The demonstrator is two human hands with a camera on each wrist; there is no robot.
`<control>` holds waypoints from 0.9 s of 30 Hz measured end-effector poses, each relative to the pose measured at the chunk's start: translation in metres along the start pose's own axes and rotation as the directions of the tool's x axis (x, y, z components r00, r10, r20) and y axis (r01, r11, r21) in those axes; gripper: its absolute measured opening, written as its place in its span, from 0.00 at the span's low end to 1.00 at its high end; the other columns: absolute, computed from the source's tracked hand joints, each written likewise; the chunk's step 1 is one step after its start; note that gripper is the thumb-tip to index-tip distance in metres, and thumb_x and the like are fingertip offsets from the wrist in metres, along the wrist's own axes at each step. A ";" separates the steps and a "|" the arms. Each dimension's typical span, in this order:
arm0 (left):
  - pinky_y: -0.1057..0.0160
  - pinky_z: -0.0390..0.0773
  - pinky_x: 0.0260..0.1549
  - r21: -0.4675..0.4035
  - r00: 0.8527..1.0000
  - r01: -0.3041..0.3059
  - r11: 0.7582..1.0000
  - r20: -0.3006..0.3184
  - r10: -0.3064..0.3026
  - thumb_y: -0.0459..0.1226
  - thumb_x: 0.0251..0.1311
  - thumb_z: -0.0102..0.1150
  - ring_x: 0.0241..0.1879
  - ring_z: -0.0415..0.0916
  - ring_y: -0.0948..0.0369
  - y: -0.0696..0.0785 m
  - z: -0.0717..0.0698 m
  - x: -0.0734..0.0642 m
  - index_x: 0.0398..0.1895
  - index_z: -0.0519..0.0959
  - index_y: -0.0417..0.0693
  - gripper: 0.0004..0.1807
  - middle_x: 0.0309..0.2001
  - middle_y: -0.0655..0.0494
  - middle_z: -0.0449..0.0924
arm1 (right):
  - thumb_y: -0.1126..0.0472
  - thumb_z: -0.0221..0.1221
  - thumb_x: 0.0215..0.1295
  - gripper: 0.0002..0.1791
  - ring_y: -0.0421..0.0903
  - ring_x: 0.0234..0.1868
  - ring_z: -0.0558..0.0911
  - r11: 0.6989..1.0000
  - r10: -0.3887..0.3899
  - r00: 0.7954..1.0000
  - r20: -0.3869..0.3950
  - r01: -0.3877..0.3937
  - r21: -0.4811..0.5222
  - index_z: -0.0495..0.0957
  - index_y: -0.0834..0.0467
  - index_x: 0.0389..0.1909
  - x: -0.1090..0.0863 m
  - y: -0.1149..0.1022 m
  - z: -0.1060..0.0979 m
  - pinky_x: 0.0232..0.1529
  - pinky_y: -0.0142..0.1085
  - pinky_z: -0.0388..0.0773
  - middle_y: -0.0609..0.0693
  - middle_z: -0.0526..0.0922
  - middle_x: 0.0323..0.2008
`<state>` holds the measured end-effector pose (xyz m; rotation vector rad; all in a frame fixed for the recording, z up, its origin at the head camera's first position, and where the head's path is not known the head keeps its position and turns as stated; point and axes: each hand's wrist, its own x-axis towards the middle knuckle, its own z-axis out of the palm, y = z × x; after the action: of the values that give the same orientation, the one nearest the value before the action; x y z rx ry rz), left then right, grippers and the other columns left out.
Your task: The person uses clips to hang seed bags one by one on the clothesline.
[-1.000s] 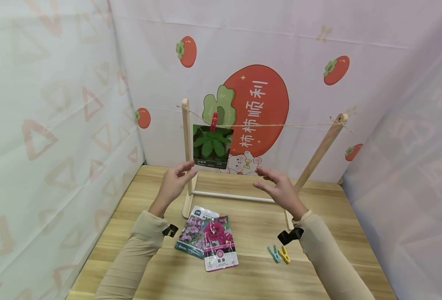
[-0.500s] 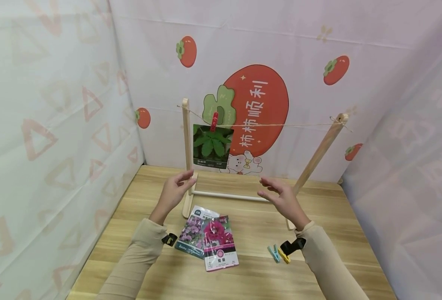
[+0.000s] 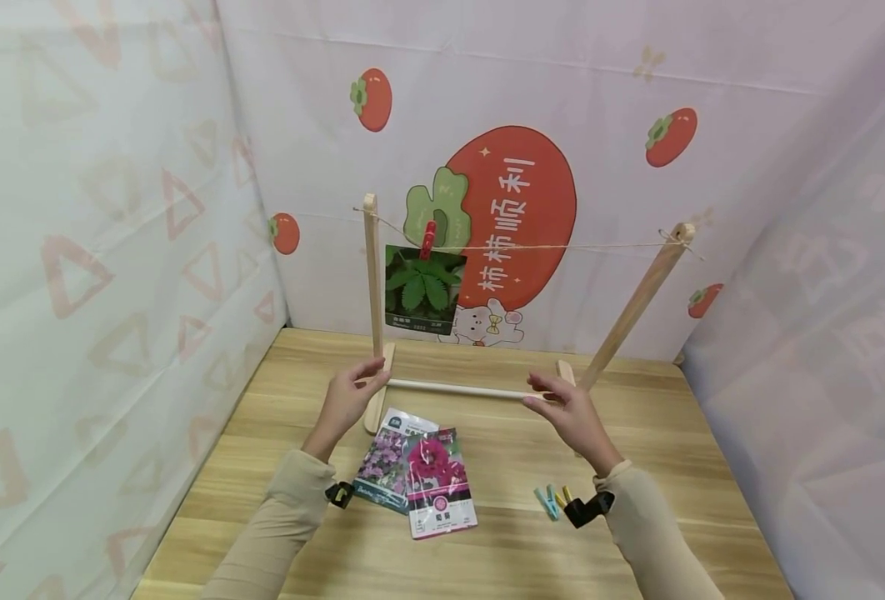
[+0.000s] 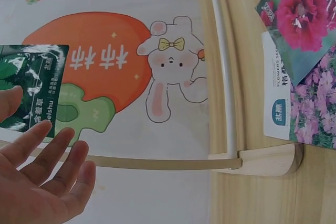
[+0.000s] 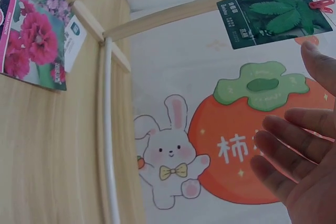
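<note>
Left hand [image 3: 347, 404]: raised, fingers relaxed and lightly spread, thumb apart from them. Its fingertips overlap the foot of the left post [image 3: 374, 283] in the head view; contact cannot be confirmed. A black wrist mount [image 3: 340, 495] sits at the cuff below it.

Just beyond and to the right of the left hand, a green-leaf packet [image 3: 425, 292] hangs slightly tilted beside the post. A red clothespin [image 3: 428, 240] fixes its upper edge to the string [image 3: 547, 247], which spans the rack above both hands.

Nearer the person than the left hand, and to its right, a purple-flower packet [image 3: 381, 477] lies on the wooden table [image 3: 517, 558]. A magenta-flower packet [image 3: 442, 492] lies partly over it, face up.

Between the two hands runs a white crossbar [image 3: 457, 389]; its right end passes behind the right hand's fingertips.

Below the right hand, a blue clothespin [image 3: 547, 504] lies on the table. Just beside it is a yellow clothespin [image 3: 567, 492], partly hidden by the right wrist's mount.

Right hand [image 3: 572, 417]: raised, fingers loosely extended, thumb separate. Touch on the crossbar cannot be determined. The right post [image 3: 633, 308] slants upward beyond this hand.
</note>
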<state>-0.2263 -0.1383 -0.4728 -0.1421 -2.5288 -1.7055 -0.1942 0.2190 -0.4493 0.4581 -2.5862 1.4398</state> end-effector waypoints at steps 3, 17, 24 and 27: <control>0.46 0.74 0.59 -0.001 1.000 0.023 1.000 -0.004 -0.023 0.41 0.65 0.61 0.59 0.74 0.47 -0.006 0.002 -0.001 0.59 0.76 0.40 0.22 0.59 0.42 0.78 | 0.67 0.62 0.63 0.24 0.63 0.55 0.79 0.999 0.037 0.999 -0.003 -0.037 -0.001 0.73 0.71 0.60 -0.007 0.001 0.003 0.55 0.54 0.77 0.68 0.80 0.54; 0.45 0.75 0.57 0.048 0.997 0.077 0.996 -0.012 -0.077 0.42 0.63 0.62 0.57 0.75 0.45 -0.040 0.021 -0.004 0.57 0.78 0.37 0.23 0.57 0.40 0.79 | 0.58 0.63 0.65 0.26 0.60 0.57 0.78 0.994 0.101 0.995 0.024 -0.100 -0.046 0.74 0.67 0.60 -0.029 0.033 0.008 0.55 0.56 0.77 0.65 0.79 0.56; 0.45 0.76 0.57 0.068 0.996 0.088 0.994 -0.016 -0.087 0.43 0.64 0.62 0.56 0.76 0.45 -0.050 0.023 -0.007 0.57 0.78 0.39 0.22 0.56 0.39 0.79 | 0.57 0.63 0.65 0.27 0.60 0.56 0.78 0.984 0.149 0.988 0.034 -0.145 -0.105 0.74 0.66 0.60 -0.036 0.048 0.011 0.54 0.54 0.78 0.64 0.79 0.57; 0.46 0.76 0.57 0.077 0.996 0.094 0.993 -0.013 -0.093 0.44 0.64 0.61 0.57 0.75 0.45 -0.053 0.024 -0.009 0.57 0.78 0.39 0.23 0.56 0.40 0.79 | 0.56 0.62 0.66 0.27 0.60 0.56 0.78 0.980 0.168 0.985 0.028 -0.164 -0.111 0.73 0.67 0.61 -0.040 0.053 0.010 0.54 0.54 0.78 0.65 0.79 0.57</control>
<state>-0.2244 -0.1360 -0.5314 -0.0105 -2.6294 -1.6321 -0.1743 0.2444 -0.5084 0.2626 -2.7735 1.3409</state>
